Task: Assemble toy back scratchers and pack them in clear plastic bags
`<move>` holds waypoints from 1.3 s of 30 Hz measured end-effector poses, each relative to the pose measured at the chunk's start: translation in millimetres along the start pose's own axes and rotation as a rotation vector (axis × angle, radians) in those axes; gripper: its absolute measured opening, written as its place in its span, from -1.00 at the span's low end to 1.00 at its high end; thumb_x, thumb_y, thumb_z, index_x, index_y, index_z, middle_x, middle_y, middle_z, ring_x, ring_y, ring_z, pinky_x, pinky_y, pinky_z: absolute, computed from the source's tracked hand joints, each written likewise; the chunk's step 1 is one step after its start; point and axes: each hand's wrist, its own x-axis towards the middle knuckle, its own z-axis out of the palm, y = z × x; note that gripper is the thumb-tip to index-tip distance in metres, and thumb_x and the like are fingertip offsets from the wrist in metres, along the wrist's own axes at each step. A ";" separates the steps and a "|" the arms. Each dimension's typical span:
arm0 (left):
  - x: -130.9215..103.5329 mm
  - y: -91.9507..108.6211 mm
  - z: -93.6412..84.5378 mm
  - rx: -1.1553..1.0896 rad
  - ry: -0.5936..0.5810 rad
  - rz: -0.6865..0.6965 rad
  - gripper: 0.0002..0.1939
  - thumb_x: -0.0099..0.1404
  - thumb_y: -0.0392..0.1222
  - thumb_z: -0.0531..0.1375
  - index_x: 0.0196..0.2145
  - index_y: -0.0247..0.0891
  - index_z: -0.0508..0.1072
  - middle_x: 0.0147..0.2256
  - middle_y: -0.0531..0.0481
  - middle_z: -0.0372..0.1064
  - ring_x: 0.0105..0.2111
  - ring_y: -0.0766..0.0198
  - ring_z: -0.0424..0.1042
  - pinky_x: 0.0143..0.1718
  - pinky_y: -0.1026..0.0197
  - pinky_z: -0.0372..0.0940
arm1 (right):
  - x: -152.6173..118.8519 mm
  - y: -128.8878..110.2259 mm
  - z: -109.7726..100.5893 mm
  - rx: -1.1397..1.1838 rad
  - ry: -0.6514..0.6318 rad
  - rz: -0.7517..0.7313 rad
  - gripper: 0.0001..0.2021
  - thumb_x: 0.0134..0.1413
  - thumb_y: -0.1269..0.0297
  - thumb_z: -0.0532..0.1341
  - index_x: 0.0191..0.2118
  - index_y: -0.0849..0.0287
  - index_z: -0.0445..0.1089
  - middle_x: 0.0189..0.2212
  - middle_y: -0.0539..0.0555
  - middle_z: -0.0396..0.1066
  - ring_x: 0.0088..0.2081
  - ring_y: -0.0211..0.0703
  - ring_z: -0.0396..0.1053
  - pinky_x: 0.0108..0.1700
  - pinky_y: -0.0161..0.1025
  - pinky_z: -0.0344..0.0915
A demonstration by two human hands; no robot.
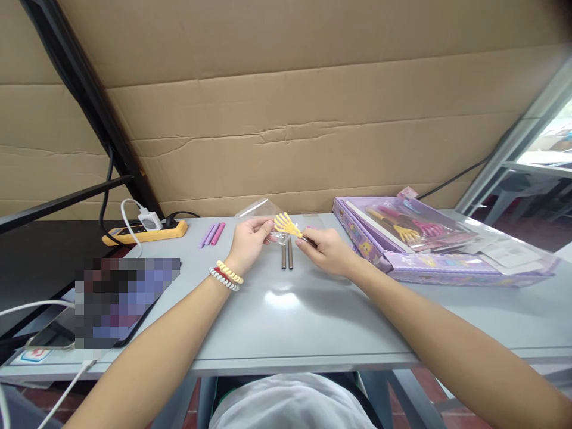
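My right hand (pixel 328 251) is closed around the dark metal rod of a back scratcher, whose yellow hand-shaped head (pixel 286 224) points up and to the left. My left hand (pixel 251 239), with coil bands at its wrist, pinches a clear plastic bag (pixel 259 208) close to the yellow fingers. Whether its fingertips touch the yellow head is hard to tell. Crinkled film shows below the head. Two dark metal rods (pixel 286 256) lie on the table between my hands. Left of them lie purple and pink tubes (pixel 211 234).
On the right, a purple box (pixel 384 262) holds packaged yellow and pink back scratchers (pixel 406 231) under clear film. An orange power strip (pixel 179 230) with plugs and cables sits at the back left. A phone (pixel 54 329) and a blurred-out device (pixel 129 304) lie at the left. Cardboard (pixel 268 119) stands behind.
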 end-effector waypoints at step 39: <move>-2.2 3.3 -2.2 -0.068 -0.153 0.053 -0.59 0.11 0.14 0.21 -0.47 -0.34 0.48 -0.45 -0.10 0.49 -0.51 0.32 0.42 -0.51 0.29 0.26 | -0.4 -2.4 -5.7 0.032 -0.127 -0.027 -0.72 0.17 0.26 0.02 -0.56 0.14 0.04 -0.68 -0.11 0.00 -0.58 -0.34 -0.03 -0.47 -0.33 -0.05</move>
